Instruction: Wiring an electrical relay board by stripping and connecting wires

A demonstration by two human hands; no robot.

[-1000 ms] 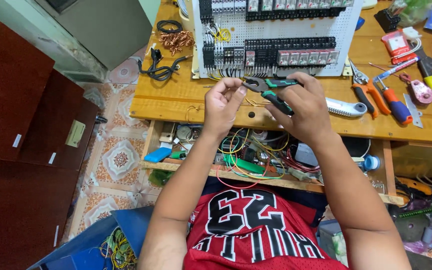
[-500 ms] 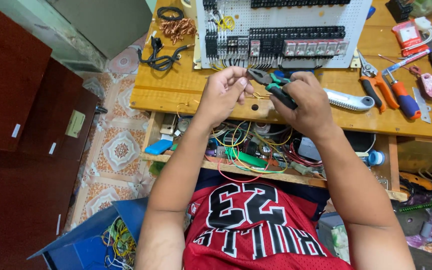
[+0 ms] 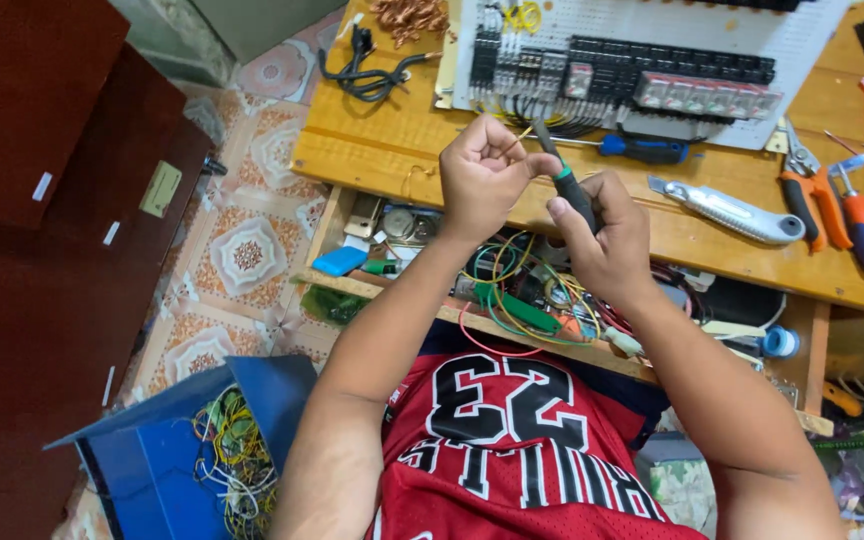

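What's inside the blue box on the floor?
The blue box holds a tangle of yellow, green and white wires. Its flap and the person's left arm cover part of it, so whatever lies deeper is hidden.

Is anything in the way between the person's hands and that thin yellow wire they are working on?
Nothing visible does. The left hand already pinches the yellow wire, and the right hand holds the green-and-black-handled pliers right at it, above the wooden bench.
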